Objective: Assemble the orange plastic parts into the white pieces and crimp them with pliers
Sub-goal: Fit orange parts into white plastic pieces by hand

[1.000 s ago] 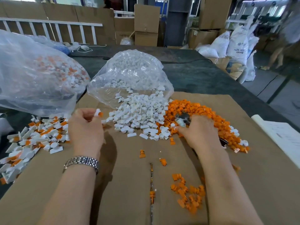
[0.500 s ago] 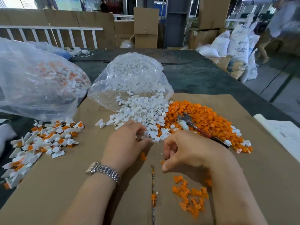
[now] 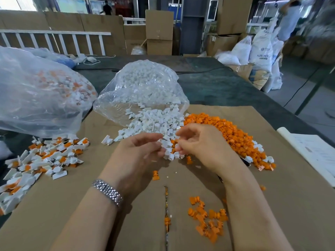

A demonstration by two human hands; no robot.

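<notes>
White pieces (image 3: 154, 122): light, stiff, small; spilled beside orange parts (image 3: 226, 131).
Left hand (image 3: 139, 153): fingers curled, grip on a piece unclear.
Right hand (image 3: 197, 142): likewise, grip contents hidden.
Hold: pinch piece's flat sides.

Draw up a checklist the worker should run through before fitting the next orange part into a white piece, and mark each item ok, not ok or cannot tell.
1. White pieces within reach, spilled from the clear bag: ok.
2. Orange parts within reach beside them: ok.
3. Left hand holds a white piece: cannot tell, fingers are only at the pile's edge.
4. Right hand holds an orange part: cannot tell.
5. Pliers to hand: cannot tell, none plainly visible.
6. Finished pieces kept apart, on the left: ok.
</notes>
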